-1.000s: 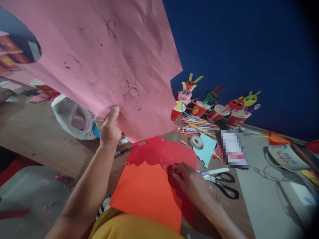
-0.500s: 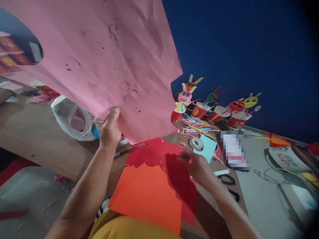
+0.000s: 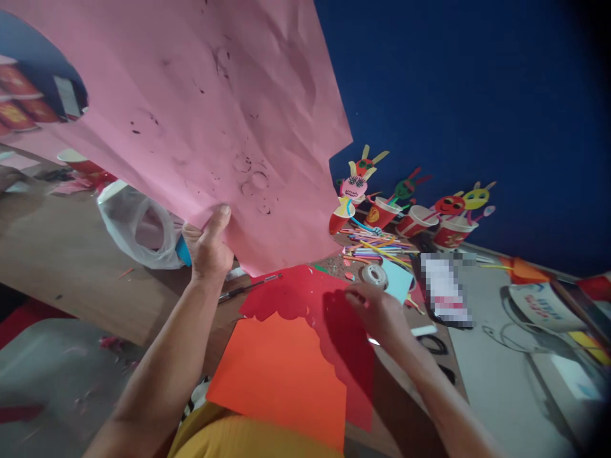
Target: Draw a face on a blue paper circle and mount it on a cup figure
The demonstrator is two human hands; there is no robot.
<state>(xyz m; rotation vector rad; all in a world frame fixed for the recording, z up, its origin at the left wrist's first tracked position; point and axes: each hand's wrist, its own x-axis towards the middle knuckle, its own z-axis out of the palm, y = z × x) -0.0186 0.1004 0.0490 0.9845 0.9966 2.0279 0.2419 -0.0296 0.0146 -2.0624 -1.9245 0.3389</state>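
A large pink paper (image 3: 267,121) with dark marks and a round cut-out at its left is held up by my left hand (image 3: 210,245), thumb over its lower edge. My right hand (image 3: 379,312) hovers over red paper (image 3: 348,337), its fingers curled together; what they hold, if anything, is hidden. Under the red paper's scalloped edge lies an orange sheet (image 3: 281,375), close to my body. A pen (image 3: 248,288) lies left of the red paper, and a roll of tape (image 3: 375,275) sits beyond my right hand.
Red cups (image 3: 382,213) with paper faces stand along the blue wall, behind scattered coloured sticks (image 3: 377,245). A plastic bag (image 3: 138,229) is at the left. Light blue paper (image 3: 397,280), black scissors handles (image 3: 432,344) and a pixelated item lie at the right. Another person's hand (image 3: 12,178) shows far left.
My right hand has moved slightly right, its fingers still curled. The pink paper has shifted a little to the right in view, still held by my left hand.
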